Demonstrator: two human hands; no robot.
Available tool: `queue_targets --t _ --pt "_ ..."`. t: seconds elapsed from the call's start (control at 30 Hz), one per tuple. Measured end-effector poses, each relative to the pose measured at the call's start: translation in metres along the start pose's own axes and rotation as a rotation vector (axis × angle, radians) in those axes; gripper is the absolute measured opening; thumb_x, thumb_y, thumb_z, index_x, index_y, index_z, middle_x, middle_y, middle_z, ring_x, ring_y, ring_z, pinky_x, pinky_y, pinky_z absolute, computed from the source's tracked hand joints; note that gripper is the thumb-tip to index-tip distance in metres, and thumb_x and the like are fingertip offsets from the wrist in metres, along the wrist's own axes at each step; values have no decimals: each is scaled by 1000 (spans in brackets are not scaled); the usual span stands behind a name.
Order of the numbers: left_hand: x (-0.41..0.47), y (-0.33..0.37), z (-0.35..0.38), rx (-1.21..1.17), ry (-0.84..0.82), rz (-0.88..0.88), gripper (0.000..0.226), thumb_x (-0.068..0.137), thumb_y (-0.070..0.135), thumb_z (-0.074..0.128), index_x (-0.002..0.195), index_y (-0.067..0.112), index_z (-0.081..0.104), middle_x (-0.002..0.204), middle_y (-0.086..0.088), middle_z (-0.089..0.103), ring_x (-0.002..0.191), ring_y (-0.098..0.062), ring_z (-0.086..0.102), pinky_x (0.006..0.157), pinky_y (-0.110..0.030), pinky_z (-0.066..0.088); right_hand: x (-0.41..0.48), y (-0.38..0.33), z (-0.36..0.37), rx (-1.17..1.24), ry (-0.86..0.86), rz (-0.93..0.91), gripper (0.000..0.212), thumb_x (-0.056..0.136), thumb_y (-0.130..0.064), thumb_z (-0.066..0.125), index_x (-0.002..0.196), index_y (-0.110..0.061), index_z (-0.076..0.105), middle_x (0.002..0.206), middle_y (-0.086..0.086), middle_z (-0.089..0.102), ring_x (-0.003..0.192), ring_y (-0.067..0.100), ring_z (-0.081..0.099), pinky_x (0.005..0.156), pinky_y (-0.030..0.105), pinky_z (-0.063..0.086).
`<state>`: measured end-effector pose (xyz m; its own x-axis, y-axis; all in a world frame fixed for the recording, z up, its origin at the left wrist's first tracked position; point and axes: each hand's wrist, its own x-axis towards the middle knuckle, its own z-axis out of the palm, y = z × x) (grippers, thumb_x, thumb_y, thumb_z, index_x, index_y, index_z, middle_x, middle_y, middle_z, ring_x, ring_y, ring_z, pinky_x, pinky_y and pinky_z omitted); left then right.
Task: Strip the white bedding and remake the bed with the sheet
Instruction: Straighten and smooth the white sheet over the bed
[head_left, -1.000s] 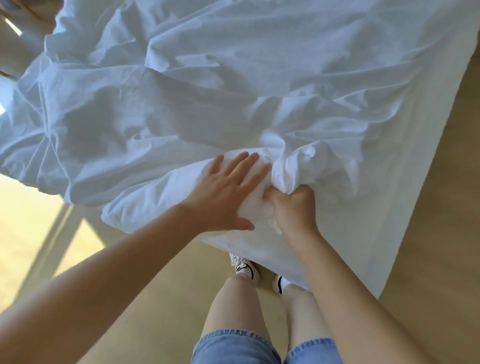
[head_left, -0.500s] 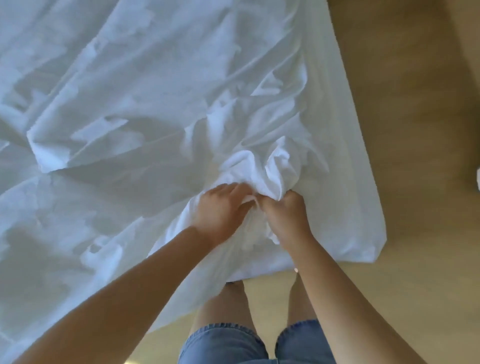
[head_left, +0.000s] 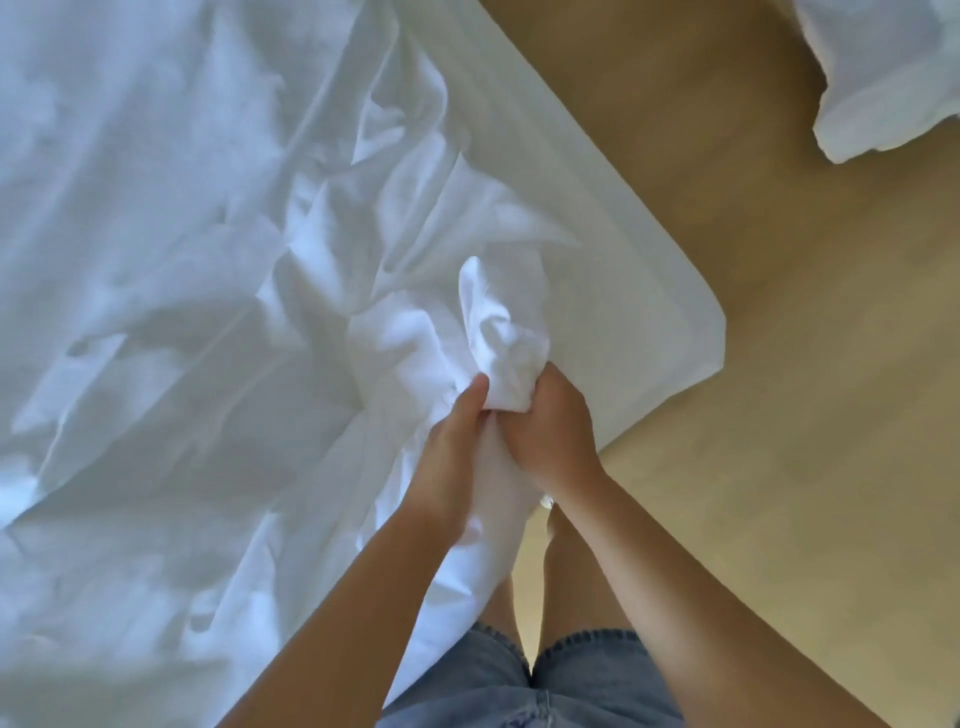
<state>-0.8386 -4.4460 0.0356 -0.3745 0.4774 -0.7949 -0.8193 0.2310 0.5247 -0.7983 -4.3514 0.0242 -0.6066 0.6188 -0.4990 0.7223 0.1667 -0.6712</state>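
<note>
Close by, two hands bunched the white sheet (head_left: 208, 260).
Left hand (head_left: 452, 457) and right hand (head_left: 550, 431) touched, both clamped round one wad near the corner of the bed (head_left: 670, 332); the rest lay rumpled over it; a white bundle (head_left: 893, 78) lay apart on the floor (head_left: 779, 441).

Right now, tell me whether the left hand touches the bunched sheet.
Touching. Head view: the left hand grips the bunched sheet, thumb against it.

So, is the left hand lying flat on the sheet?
No, the left hand grips bunched sheet, close against the right hand.
</note>
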Motion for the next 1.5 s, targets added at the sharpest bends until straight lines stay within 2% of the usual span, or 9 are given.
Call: queue_targets --t 0.1,0.2,0.37,0.47,0.6,0.9,1.1,1.33,1.5 --pt "5 17 -3 159 164 20 63 55 58 72 97 11 73 93 -11 73 87 -24 71 79 -35 55 -21 -9 19 -302 -42 -298 28 77 -27 56 98 -9 57 88 6 56 84 26 53 66 32 37" --pt "12 27 -11 223 296 -22 29 63 35 79 73 8 72 68 -9 71 66 -25 70 62 -32 55 -36 -7 28 -347 -162 -347 46 76 -21 59 118 -4 52 111 9 48 102 26 45 80 28 34" --pt "21 27 -20 233 355 -27 19 78 7 63 60 12 62 54 -5 60 54 -22 63 54 -29 51 -52 -2 28 17 -180 -277 54 73 -29 51 125 -15 51 118 -6 44 110 9 41 89 14 30" --pt "22 21 -20 157 344 -24 12 80 2 56 74 7 65 64 -11 64 64 -28 65 64 -34 53 -51 2 28 383 18 -19 23 82 -15 53 94 -35 57 100 -14 59 90 -4 55 77 11 41" --pt "13 12 -12 128 328 18 18 70 15 59 82 5 67 80 -18 67 80 -38 67 79 -48 54 -18 7 13 542 136 363 7 87 -13 59 93 -12 58 90 6 67 80 10 64 75 32 53" --pt "9 25 -13 471 233 -56 49 58 57 74 83 15 71 78 -8 73 76 -22 71 79 -40 57 -5 -1 -6 369 -202 66 18 87 -13 58 73 -3 53 56 -3 45 56 11 42 55 25 36" --pt "21 33 -8 30 -134 -238 34 65 38 80 92 18 77 104 -8 72 96 -22 69 88 -36 53 -33 13 -10 544 -220 96 21 68 -10 49 85 -16 59 59 -15 53 57 1 49 56 12 39" --pt "35 27 16 530 197 -324 34 72 51 70 87 22 63 83 -1 70 78 -18 65 60 -27 44 -44 22 -12 593 -190 141 34 76 -12 53 109 -19 54 88 -2 60 75 7 55 65 11 41" --pt "48 32 27 525 -37 -388 43 75 51 67 107 23 67 107 -4 70 105 -23 63 102 -40 43 -41 32 -15 640 -196 131 45 69 -24 48 113 -19 55 100 -2 64 92 6 59 72 9 45"
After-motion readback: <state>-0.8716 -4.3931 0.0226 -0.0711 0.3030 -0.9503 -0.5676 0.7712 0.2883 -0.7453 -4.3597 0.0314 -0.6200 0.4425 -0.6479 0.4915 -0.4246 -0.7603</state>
